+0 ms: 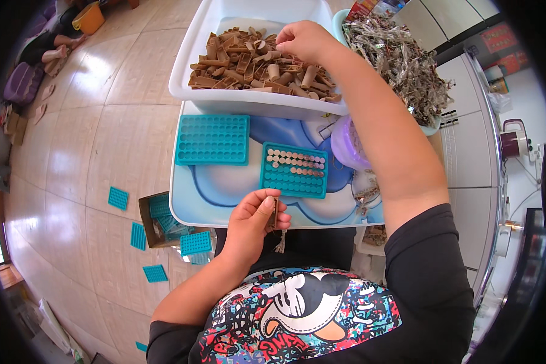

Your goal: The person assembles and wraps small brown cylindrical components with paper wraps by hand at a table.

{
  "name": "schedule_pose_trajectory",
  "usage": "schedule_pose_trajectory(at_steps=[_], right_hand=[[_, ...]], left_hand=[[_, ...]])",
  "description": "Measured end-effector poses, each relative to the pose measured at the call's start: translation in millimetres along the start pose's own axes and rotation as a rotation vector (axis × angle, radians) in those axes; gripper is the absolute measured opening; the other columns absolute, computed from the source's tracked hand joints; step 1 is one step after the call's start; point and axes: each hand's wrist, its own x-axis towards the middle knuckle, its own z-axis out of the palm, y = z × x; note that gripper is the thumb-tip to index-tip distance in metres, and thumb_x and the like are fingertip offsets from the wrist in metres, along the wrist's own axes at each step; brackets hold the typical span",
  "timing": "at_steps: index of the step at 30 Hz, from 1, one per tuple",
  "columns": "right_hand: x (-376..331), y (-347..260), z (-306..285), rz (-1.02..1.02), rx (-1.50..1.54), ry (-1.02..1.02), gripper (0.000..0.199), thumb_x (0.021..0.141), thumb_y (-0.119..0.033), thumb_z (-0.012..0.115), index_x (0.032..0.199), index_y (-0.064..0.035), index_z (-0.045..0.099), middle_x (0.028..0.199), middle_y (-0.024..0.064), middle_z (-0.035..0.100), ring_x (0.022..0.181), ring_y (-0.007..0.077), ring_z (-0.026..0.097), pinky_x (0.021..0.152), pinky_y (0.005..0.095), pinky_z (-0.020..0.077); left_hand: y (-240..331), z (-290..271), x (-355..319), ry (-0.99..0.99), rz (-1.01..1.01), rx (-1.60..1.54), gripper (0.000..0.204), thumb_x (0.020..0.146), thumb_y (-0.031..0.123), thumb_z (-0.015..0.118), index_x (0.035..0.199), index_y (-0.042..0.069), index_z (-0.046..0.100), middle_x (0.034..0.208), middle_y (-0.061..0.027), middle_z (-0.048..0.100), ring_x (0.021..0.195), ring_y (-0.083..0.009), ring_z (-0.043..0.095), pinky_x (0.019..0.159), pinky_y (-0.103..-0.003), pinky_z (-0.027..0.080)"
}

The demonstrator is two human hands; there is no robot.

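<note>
My left hand (252,221) is closed round a small brown piece (274,213), held upright just off the table's near edge. A pale tassel-like strand (280,244) hangs below that hand. My right hand (306,41) reaches over the white bin (182,67), its fingers pinched together at the heap of brown trough-shaped and conical pieces (249,64). What sits between those fingertips, if anything, I cannot make out. Beyond my left hand lies a teal tray (294,188) of round wells, several of them filled with pale round pieces (285,154). Another teal tray (212,139) lies to its left.
A blue patterned table (215,191) carries the trays and a purple tub (349,142). At the back right, a basin (340,27) overflows with shiny wrapped strips (400,67). A cardboard box (145,221) with teal trays stands on the floor at left. Another person's foot (54,53) shows far left.
</note>
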Motion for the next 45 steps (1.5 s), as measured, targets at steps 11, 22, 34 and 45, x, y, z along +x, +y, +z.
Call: schedule_pose_trajectory(at_steps=[11, 22, 34, 45], right_hand=[[17.3, 2.8, 31.2, -0.103, -0.1, 0.325, 0.032, 0.08, -0.022, 0.063, 0.109, -0.0079, 0.063, 0.086, 0.0093, 0.068, 0.077, 0.0209, 0.063, 0.074, 0.033, 0.0506], [5.0, 16.8, 35.2, -0.093, -0.17, 0.139, 0.03, 0.08, -0.014, 0.062, 0.109, -0.0111, 0.064, 0.099, 0.0088, 0.066, 0.083, 0.0211, 0.063, 0.075, 0.0331, 0.0504], [-47.4, 2.1, 3.8, -0.38, -0.196, 0.596, 0.023, 0.085, -0.024, 0.058, 0.102, -0.0101, 0.066, 0.089, 0.0088, 0.067, 0.079, 0.0248, 0.063, 0.073, 0.0349, 0.0485], [-260.9, -5.4, 26.2, -0.157, 0.311, 0.101, 0.016, 0.084, -0.014, 0.061, 0.093, -0.0008, 0.065, 0.082, 0.0066, 0.059, 0.076, 0.017, 0.056, 0.07, 0.028, 0.0433]], left_hand=[[-0.8, -2.0, -1.5, -0.001, 0.07, -0.011, 0.019, 0.097, 0.017, 0.047, 0.11, 0.004, 0.053, 0.087, -0.0057, 0.058, 0.075, -0.0146, 0.062, 0.069, -0.029, 0.053], [-9.3, 3.8, -4.8, 0.0, 0.044, -0.041, 0.02, 0.096, 0.017, 0.05, 0.11, 0.004, 0.054, 0.089, -0.007, 0.06, 0.075, -0.0151, 0.063, 0.069, -0.029, 0.054], [-10.8, 6.4, -13.6, 0.025, 0.056, -0.011, 0.021, 0.095, 0.018, 0.05, 0.11, 0.004, 0.053, 0.09, -0.007, 0.06, 0.075, -0.0154, 0.063, 0.069, -0.028, 0.054], [-16.3, 4.6, -19.4, 0.046, 0.053, 0.058, 0.022, 0.097, 0.019, 0.046, 0.111, 0.003, 0.052, 0.091, -0.0077, 0.06, 0.076, -0.0147, 0.062, 0.07, -0.028, 0.054]])
